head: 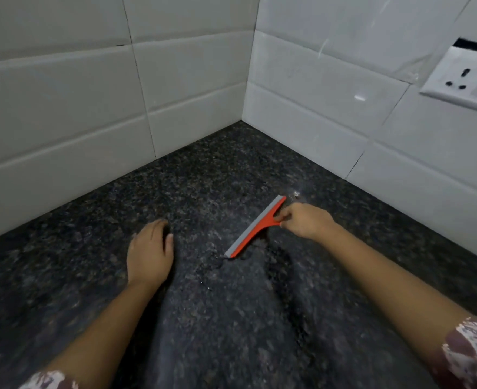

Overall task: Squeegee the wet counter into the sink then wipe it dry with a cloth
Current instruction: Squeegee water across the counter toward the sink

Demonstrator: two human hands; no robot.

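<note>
A red squeegee [255, 227] with a grey rubber blade lies edge-down on the dark speckled granite counter [220, 169], slanting from lower left to upper right. My right hand [306, 221] is closed around its short red handle. Water shows as a glossy film and a small ridge at the blade's lower end, with a duller swept strip running toward me. My left hand [150, 252] rests flat on the counter to the left of the blade, fingers together, holding nothing. No sink or cloth is in view.
White tiled walls [91, 108] meet in a corner behind the counter. A white wall socket [462, 80] sits on the right wall, well above the counter. Patterned sleeves show at the bottom corners.
</note>
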